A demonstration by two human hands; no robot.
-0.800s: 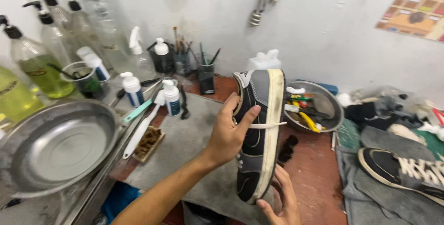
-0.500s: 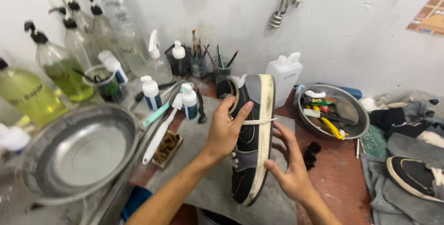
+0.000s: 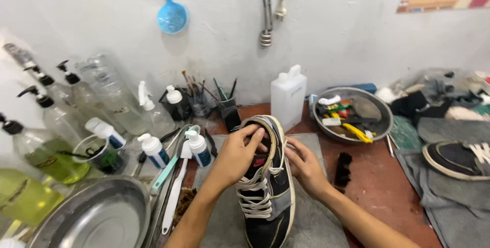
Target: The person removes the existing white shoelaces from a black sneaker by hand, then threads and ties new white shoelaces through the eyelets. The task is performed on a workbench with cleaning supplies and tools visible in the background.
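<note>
A dark shoe point(image 3: 268, 197) with white laces lies sole-down on a grey cloth point(image 3: 316, 222) at the middle of the worktop point(image 3: 377, 187), heel toward twelve o'clock, toe toward six; the left hand point(image 3: 237, 156) is clamped on the collar at the shoe's nine o'clock side, fingertips hooked into the opening; the right hand point(image 3: 306, 166) grips the three o'clock side, fingers curled shut against the upper beside the laces; a white plastic jug point(image 3: 288, 97) stands just past the heel at twelve o'clock; a round metal tray point(image 3: 383, 120) holding brushes and tools sits at two o'clock; a second dark shoe point(image 3: 457, 158) rests on cloth at three o'clock, well apart; small white bottles point(image 3: 153, 151) stand at ten o'clock; a big metal basin point(image 3: 92, 217) sits at eight o'clock
</note>
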